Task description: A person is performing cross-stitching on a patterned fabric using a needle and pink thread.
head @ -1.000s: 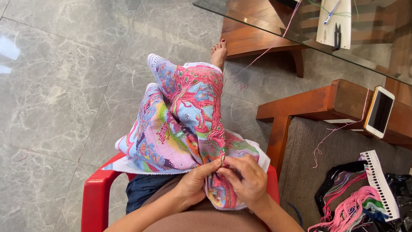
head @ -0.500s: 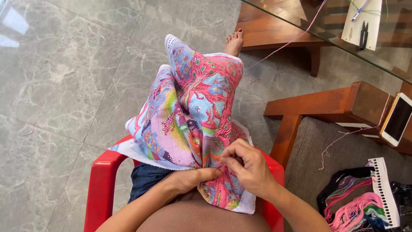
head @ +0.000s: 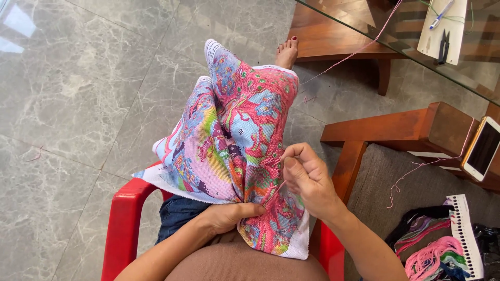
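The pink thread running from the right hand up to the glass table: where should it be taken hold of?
Pinch the pink thread on its taut bare span above the floor, coming from the right; nearer the right hand it runs against the cloth.

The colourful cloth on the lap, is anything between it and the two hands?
Nothing visible. The left hand grips the embroidered cloth directly at its lower fold. The right hand rests against the cloth, pinching a pink thread at its surface.

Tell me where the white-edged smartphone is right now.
The white-edged smartphone lies at the right edge of the head view, on the brown wooden armrest, above the white thread organiser card.
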